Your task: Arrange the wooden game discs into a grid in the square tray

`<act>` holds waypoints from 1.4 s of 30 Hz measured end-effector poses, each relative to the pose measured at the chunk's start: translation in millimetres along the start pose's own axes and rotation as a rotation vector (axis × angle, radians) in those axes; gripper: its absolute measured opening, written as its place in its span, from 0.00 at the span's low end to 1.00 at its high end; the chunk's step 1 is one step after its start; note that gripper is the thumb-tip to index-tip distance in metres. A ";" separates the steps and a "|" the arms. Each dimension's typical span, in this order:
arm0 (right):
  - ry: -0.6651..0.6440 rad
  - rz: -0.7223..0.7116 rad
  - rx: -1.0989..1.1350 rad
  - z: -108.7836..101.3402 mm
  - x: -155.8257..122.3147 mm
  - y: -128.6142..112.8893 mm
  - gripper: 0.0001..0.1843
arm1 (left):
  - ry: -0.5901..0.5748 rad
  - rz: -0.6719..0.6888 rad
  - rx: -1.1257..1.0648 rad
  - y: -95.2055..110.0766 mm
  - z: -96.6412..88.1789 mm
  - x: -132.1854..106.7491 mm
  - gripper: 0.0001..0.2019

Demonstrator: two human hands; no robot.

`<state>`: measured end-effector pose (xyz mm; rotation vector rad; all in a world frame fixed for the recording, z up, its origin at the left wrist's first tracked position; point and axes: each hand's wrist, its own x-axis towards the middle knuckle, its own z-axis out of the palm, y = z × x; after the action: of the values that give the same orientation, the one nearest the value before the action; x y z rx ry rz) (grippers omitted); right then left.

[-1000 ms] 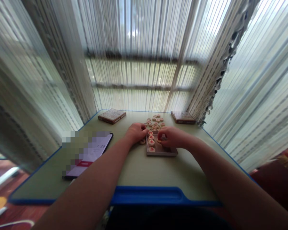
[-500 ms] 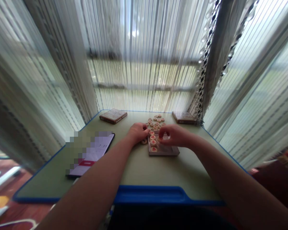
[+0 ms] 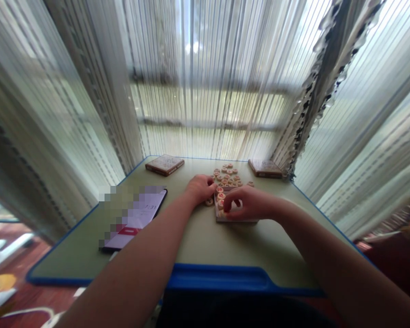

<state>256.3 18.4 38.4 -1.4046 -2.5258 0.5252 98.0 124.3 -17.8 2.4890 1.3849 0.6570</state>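
Head view: we are holding our right hand [image 3: 248, 202] over the tray [image 3: 237, 221], fingers [image 3: 227, 199] curled at its red-marked pieces [image 3: 221, 196]; our left hand [image 3: 200, 187] is resting at the tray's left. Whether either is gripping, we cannot tell. Loose pieces [image 3: 229, 171] are lying beyond the tray.

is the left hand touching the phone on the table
Apart. The head view shows a strip of green tabletop between the left hand and the nearest edge of the phone.
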 end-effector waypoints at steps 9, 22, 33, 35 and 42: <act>0.003 -0.049 -0.032 0.6 1.7 1.5 0.08 | -0.015 -0.008 -0.008 2.7 -2.0 0.3 0.14; 0.057 -0.035 0.046 -0.7 4.2 7.6 0.11 | -0.021 0.012 0.024 1.3 -2.1 0.7 0.16; 0.621 0.169 -0.138 9.0 24.7 77.9 0.14 | -0.023 -0.003 0.029 0.8 -1.2 1.3 0.15; 0.585 0.201 -0.068 9.8 29.0 84.7 0.17 | -0.023 -0.008 0.034 0.7 -1.1 1.6 0.15; 0.387 0.227 -0.071 12.5 43.2 96.2 0.27 | -0.014 -0.008 0.037 0.1 0.1 2.3 0.15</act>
<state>304.1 99.0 -11.5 -1.6463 -2.1127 0.1753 99.2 126.2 -17.2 2.5101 1.4147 0.6166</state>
